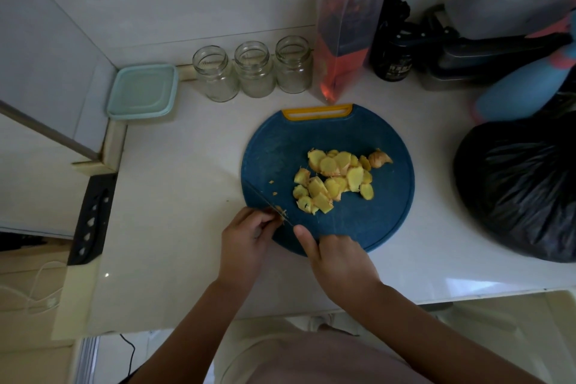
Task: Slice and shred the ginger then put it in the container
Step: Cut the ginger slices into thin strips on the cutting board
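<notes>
A pile of yellow ginger slices (336, 178) lies on the round blue cutting board (389, 221), right of its middle. My right hand (336, 256) grips the handle of a knife (261, 196) at the board's near edge, thumb stretched along it. The thin blade points away to the left across the board's left rim. My left hand (246, 240) is curled at the blade, its fingertips pinching a small ginger bit (282, 212) against it. A pale teal lidded container (143, 92) sits shut in the far left corner of the counter.
Three empty glass jars (252, 70) stand in a row behind the board, next to an upright red-tinted plastic bag (343, 40). A full black rubbish bag (523, 190) lies to the right. Dark bottles and clutter fill the far right. A black knife sheath (92, 218) lies at the left edge.
</notes>
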